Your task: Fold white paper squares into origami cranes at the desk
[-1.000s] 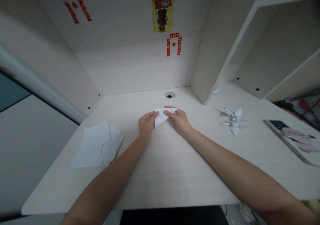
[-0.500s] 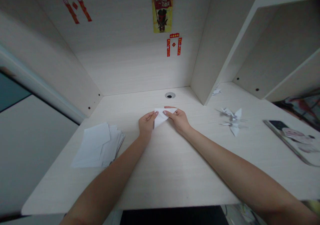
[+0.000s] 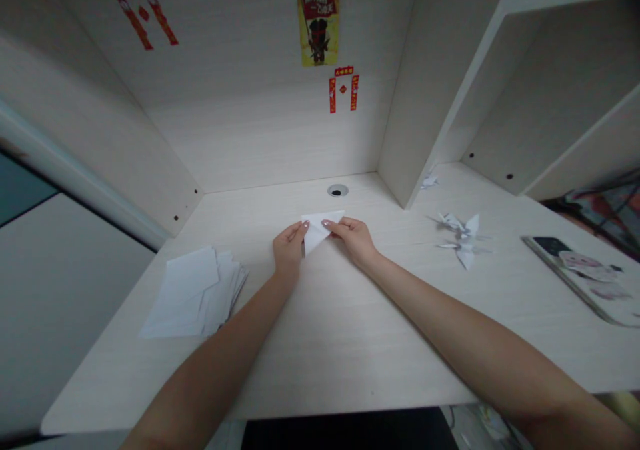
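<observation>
A folded white sheet of paper (image 3: pixel 315 231), roughly triangular, is held between my two hands above the middle of the desk. My left hand (image 3: pixel 289 247) pinches its left edge, thumb on top and fingers behind. On the other side, my right hand (image 3: pixel 356 238) grips the paper, its thumb pressing on the face near the middle and the fingers partly hidden underneath. The paper's upper right corner points out past the right thumb.
A stack of white paper sheets (image 3: pixel 187 290) lies left of my left arm. On the right are folded paper cranes (image 3: pixel 464 237), another small folded paper piece (image 3: pixel 430 181) by the divider, and a phone (image 3: pixel 585 277). A round cable hole (image 3: pixel 338 191) sits near the back panel.
The right fingers have drawn back and curled below the paper's upper edge, leaving its right corner more exposed. The view has shifted slightly.
</observation>
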Demonstrator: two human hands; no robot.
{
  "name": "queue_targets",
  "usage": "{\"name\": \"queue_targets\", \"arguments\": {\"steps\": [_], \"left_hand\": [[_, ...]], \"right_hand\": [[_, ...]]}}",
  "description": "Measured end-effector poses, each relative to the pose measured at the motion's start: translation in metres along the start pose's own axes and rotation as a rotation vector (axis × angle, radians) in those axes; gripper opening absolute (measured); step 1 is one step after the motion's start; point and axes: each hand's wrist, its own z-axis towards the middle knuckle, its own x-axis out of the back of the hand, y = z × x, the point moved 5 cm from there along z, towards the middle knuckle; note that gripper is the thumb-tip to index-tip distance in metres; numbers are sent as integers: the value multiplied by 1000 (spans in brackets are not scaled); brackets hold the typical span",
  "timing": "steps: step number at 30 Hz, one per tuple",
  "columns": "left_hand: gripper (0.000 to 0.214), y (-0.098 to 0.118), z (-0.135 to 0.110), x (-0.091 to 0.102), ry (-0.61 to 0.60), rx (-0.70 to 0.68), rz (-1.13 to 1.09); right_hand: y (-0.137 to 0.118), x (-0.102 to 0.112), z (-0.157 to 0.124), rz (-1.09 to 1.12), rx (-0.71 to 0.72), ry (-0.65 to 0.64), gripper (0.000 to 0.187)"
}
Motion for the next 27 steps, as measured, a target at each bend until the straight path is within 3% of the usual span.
{"name": "queue_targets", "arguments": {"steps": [14, 27], "left_hand": [[32, -1, 0, -1, -11, -2, 39], [32, -4, 2, 0, -18, -2, 30]], "right_hand": [[-6, 9, 4, 311, -37, 150, 24], [-1, 18, 8, 379, -69, 230, 22]]}}
